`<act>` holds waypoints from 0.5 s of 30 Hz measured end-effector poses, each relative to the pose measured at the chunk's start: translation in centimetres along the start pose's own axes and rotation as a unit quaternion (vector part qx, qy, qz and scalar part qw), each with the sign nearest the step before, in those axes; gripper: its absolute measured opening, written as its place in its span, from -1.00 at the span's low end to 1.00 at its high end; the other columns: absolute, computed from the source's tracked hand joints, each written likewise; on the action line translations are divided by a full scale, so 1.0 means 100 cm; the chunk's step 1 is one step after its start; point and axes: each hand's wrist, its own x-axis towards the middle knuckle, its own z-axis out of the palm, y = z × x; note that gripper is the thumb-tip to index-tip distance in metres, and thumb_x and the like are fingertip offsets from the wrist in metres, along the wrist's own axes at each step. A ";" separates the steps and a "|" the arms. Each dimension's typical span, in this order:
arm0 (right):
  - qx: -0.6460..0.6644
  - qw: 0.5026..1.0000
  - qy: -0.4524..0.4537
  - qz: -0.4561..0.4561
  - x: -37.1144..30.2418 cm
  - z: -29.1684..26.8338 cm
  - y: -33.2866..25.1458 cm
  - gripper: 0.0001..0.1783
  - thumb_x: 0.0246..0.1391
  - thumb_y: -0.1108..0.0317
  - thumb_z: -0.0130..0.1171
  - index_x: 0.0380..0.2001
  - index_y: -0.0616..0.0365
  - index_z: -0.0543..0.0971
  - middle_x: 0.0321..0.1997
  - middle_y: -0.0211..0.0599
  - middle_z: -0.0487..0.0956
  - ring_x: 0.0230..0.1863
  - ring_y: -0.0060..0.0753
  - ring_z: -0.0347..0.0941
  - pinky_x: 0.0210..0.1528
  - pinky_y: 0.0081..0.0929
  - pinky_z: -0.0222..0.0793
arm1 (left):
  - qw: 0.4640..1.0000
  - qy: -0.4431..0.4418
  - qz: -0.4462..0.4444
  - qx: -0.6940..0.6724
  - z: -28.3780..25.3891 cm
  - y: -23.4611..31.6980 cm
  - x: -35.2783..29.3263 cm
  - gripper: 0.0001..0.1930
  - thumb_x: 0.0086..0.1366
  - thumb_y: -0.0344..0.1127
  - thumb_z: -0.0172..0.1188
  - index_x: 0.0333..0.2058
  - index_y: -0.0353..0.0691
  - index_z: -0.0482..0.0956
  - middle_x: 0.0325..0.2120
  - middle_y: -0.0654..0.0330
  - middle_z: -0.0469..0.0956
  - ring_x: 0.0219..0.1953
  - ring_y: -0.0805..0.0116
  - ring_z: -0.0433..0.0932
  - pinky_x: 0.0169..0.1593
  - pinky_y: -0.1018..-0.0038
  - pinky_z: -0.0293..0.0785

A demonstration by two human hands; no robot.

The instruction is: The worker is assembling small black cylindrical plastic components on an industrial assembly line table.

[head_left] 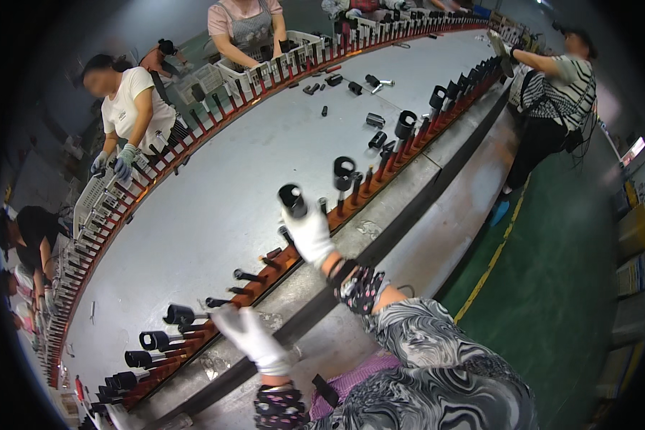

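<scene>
My right hand (309,235), in a white glove, grips a large black socket (292,201) with its hollow end facing up. It is held above the near row of upright pegs, beside a gap in the line of sockets. My left hand (251,340), also gloved in white, is lower on the left, its fingers stretched toward the near rail (265,276) and slightly blurred. I see nothing in it. Close to its fingertips is a peg with a small dark socket (218,302). Farther left along the rail sit larger black sockets (179,314), tilted outward on their pegs.
A grey table (215,193) lies inside the curved line of pegs, with loose sockets (375,120) scattered on it. Co-workers stand along the far side, one (132,107) beside a white crate (93,193). Another person (559,100) works at the right. A dark belt (380,244) edges the near side.
</scene>
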 end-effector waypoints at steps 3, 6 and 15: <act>-0.096 0.984 -0.036 -0.146 -0.036 -0.034 0.016 -0.71 0.20 0.41 0.29 -0.01 0.20 0.60 -0.19 -0.14 0.71 -0.08 -0.22 0.68 0.01 -0.35 0.56 | 0.969 -0.201 0.136 0.045 0.053 -0.013 -0.052 -0.29 0.37 -0.54 0.15 0.44 -0.38 0.07 0.40 -0.11 0.21 0.44 0.09 0.22 0.49 0.23 0.08; 0.065 0.984 -0.078 -0.149 -0.038 -0.104 0.030 -0.59 0.20 0.62 0.22 0.13 0.24 0.56 0.12 -0.14 0.62 0.17 -0.33 0.56 0.26 -0.36 0.45 | 0.923 -0.249 0.264 0.128 0.113 0.023 -0.058 -0.25 0.33 -0.54 0.18 0.43 -0.42 0.07 0.40 -0.13 0.19 0.47 0.07 0.17 0.50 0.20 0.05; -0.023 0.977 0.026 -0.210 0.149 -0.165 -0.022 -0.27 0.04 0.33 0.45 0.29 0.06 0.43 -0.14 -0.20 0.61 -0.10 -0.30 0.56 0.05 -0.43 0.49 | 0.986 -0.078 0.104 -0.100 0.248 0.060 -0.008 -0.20 0.37 -0.56 0.21 0.49 -0.10 0.04 0.11 0.08 0.46 -0.11 0.50 0.45 -0.03 0.55 0.51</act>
